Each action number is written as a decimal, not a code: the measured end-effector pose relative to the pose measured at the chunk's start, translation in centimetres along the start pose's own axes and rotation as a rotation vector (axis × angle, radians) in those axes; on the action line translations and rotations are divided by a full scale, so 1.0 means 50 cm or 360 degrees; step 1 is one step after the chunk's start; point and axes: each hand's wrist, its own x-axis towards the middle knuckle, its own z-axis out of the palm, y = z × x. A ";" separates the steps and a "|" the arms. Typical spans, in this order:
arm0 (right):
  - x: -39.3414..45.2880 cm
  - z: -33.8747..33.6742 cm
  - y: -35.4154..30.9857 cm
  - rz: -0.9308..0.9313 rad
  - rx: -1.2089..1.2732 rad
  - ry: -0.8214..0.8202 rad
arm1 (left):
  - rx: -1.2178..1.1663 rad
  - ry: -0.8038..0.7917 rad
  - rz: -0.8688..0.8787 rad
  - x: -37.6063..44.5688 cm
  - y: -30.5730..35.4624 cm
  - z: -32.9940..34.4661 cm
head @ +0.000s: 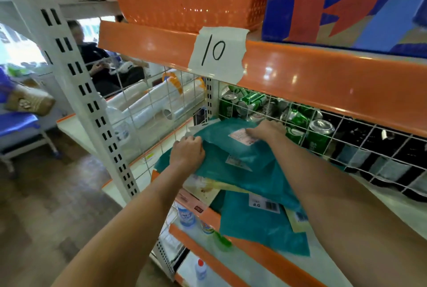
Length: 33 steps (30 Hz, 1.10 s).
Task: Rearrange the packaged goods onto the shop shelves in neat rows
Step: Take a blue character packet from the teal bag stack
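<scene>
Head view: left hand and right hand on teal package

Teal packages are seen heaped on the orange-edged shelf, with green cans behind wire mesh

- We read a handwritten "10" on the paper tag taped to the orange shelf edge.
- We note a pale printed label on the top teal package; its print is too blurred to read.
- We note a second label lower on the same package, also unreadable.
- We see a white sticker with a barcode on the lower teal package; its characters are unclear.
- Markings on the green cans cannot be made out.
</scene>
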 end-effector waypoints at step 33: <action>-0.255 0.039 0.193 0.0412 0.2296 0.0109 | -0.0170 -0.0032 0.0556 -0.085 0.035 -0.019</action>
